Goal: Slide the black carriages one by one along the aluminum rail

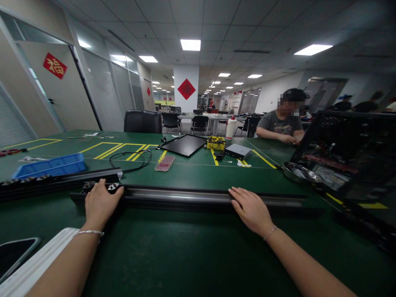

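While the long black aluminium extrusion rail (198, 197) lies across the near side of the green table (185, 251), the right hand (251, 210) rests open on top, seemingly to steady it, and the left hand (100, 204) curls over its left end, perhaps gripping.

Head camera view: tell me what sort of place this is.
Probably an electronics assembly workshop or lab in an office building. A green work mat is marked with yellow tape lines, a blue plastic parts tray sits on it, and an open equipment frame with exposed internals stands at right.
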